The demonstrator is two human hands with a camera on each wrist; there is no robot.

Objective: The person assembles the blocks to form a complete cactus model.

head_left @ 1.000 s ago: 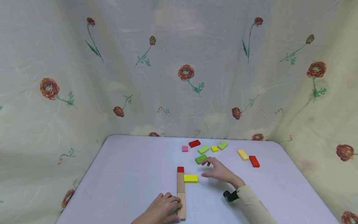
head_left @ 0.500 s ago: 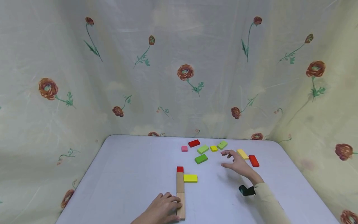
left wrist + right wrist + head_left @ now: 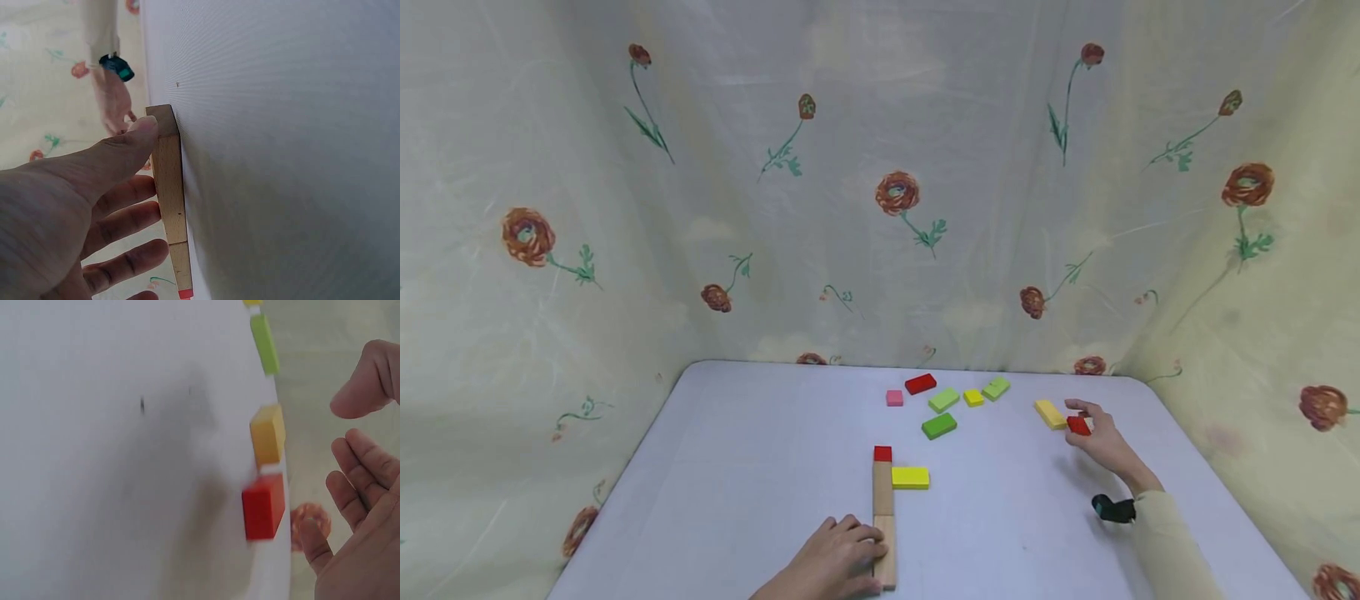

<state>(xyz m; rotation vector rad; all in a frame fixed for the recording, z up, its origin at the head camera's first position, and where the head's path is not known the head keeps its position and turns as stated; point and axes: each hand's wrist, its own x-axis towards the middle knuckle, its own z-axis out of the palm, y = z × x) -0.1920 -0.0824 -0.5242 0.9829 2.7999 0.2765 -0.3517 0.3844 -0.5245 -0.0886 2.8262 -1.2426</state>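
My left hand point(image 3: 838, 557) rests at the near end of a plain wooden block point(image 3: 886, 567). In the left wrist view the thumb touches the end of the wooden block point(image 3: 167, 181), and relaxed fingers lie along it. Lined up beyond are a second, darker wooden block point(image 3: 883, 488) and a small red block point(image 3: 883, 454). A yellow block point(image 3: 911, 478) sits against their right side. My right hand point(image 3: 1108, 442) hovers over a red block point(image 3: 1078, 426) at the right, thumb and fingers spread; the right wrist view shows them apart from the red block point(image 3: 262, 509).
Left of the right hand lies a pale yellow block point(image 3: 1049, 414). Farther back are a pink block point(image 3: 895, 398), a dark red block point(image 3: 921, 384), two light green blocks point(image 3: 943, 401), a small yellow block point(image 3: 973, 397) and a green block point(image 3: 939, 426). Floral cloth surrounds the white table point(image 3: 760, 450).
My right hand has moved rightward from beside the green block, past the pale yellow block, to above the red block at the right. The left hand has stayed in place.
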